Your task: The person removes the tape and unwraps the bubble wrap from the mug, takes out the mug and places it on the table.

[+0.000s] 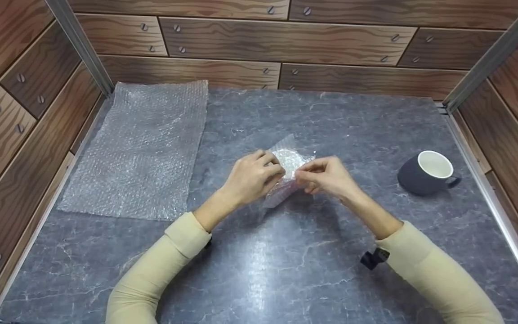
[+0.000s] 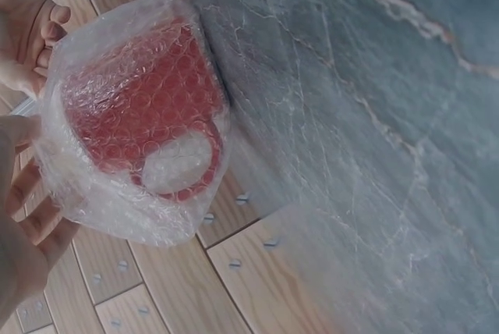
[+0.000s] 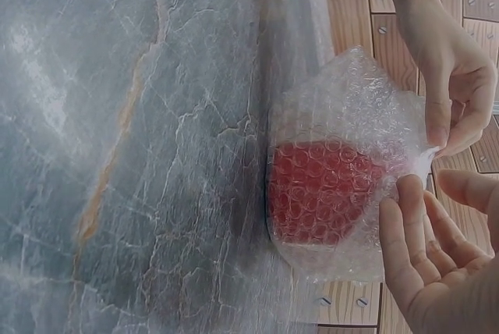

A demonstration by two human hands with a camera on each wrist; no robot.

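Observation:
A red mug (image 2: pixel 140 88) with a looped handle shows through a layer of bubble wrap (image 2: pixel 156 221) in the left wrist view. Wrapped like this, it stands on the grey marbled table, between both hands. My left hand (image 1: pixel 255 174) pinches the gathered upper edge of the wrap from the left side. From the right, my right hand (image 1: pixel 326 176) holds the same edge with thumb and fingertips. The right wrist view shows the two hands meeting at the folded wrap (image 3: pixel 355 88) over the mug's mouth, which is covered.
A dark mug (image 1: pixel 423 175) with a white inside stands at the right of the table (image 1: pixel 250 261), its handle to the right. A large flat sheet of bubble wrap (image 1: pixel 142 148) lies at the left. Wood-patterned panels (image 1: pixel 223 40) enclose the back and sides.

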